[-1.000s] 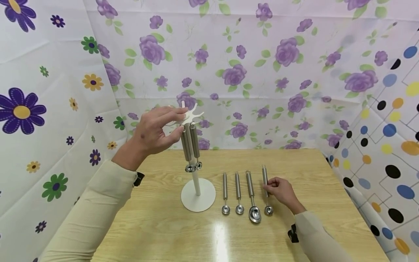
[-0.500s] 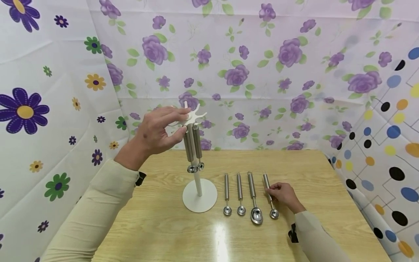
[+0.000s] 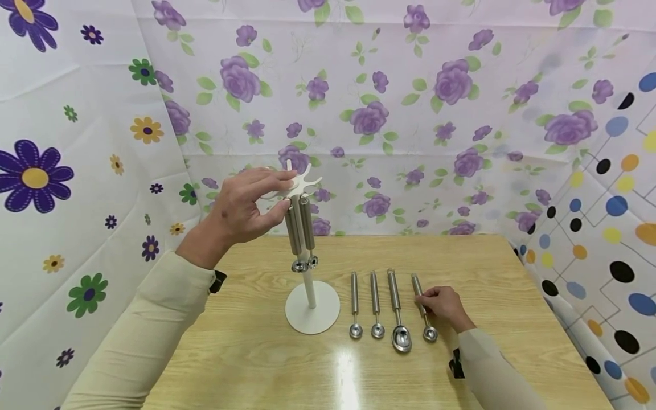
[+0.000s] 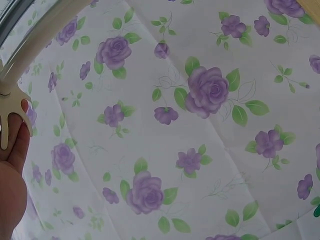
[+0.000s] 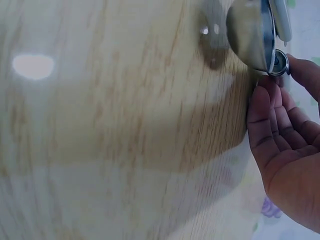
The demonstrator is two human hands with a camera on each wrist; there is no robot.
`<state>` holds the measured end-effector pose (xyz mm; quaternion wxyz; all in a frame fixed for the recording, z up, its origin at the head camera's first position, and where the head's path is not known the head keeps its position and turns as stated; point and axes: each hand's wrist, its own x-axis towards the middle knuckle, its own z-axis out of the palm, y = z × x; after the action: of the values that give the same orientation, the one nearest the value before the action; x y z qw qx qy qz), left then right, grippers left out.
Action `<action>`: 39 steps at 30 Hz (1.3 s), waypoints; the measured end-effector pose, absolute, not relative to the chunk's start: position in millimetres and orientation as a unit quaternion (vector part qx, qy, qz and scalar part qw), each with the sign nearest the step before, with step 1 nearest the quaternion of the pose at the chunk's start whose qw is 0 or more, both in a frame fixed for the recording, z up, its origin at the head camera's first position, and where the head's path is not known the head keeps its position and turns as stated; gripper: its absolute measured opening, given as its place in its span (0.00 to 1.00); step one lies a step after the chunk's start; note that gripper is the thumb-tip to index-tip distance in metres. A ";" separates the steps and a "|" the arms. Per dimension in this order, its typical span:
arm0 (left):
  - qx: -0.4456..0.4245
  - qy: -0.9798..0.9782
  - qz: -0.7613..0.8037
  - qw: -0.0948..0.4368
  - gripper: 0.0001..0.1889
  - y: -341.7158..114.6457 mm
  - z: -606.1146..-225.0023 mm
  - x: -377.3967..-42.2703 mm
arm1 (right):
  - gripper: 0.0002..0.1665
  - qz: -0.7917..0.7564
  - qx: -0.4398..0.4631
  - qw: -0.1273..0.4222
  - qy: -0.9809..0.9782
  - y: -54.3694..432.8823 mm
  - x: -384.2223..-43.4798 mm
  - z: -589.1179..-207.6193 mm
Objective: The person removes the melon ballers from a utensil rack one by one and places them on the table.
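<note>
In the head view my left hand (image 3: pixel 251 202) grips the hooked top of a white utensil stand (image 3: pixel 311 307), fingers above and thumb below. A hook (image 4: pixel 5 130) lies against those fingers in the left wrist view. Two metal scoops with small round bowls hang from the stand; one shows its handle (image 3: pixel 308 225). My right hand (image 3: pixel 445 304) pinches the handle of a small melon baller (image 3: pixel 430 333) that lies slanted on the table, rightmost in a row. In the right wrist view a shiny bowl (image 5: pixel 250 35) sits just past the fingertips.
Left of the held melon baller are a larger oval scoop (image 3: pixel 402 338) and two small ballers (image 3: pixel 377 330), handles pointing away. All lie on a wooden table (image 3: pixel 256 353). Flowered cloth (image 3: pixel 328 85) stands behind, and dotted cloth (image 3: pixel 605 256) on the right.
The melon baller in my right hand has come down and toward me, its bowl swinging right so it lies slanted. My left hand keeps its grip on the stand.
</note>
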<state>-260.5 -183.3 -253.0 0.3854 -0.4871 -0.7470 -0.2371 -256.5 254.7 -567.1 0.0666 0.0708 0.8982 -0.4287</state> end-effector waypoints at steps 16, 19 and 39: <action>-0.508 -0.736 -0.230 0.383 0.25 -184.3 -246.0 -263.7 | 0.13 -0.402 0.065 0.069 0.911 251.8 -256.9 -559.5; -0.507 -0.734 -0.226 0.391 0.26 -183.9 -247.8 -264.2 | 0.13 -0.402 0.058 0.071 0.911 252.2 -256.0 -557.6; -0.520 -0.732 -0.227 0.377 0.25 -185.4 -247.6 -266.9 | 0.25 -0.430 -0.017 0.085 0.899 239.9 -264.5 -488.7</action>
<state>-266.9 -185.4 -247.6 0.3771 -0.5200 -0.7320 -0.2270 -264.5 239.9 -488.7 0.0849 -0.0167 0.8986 -0.4301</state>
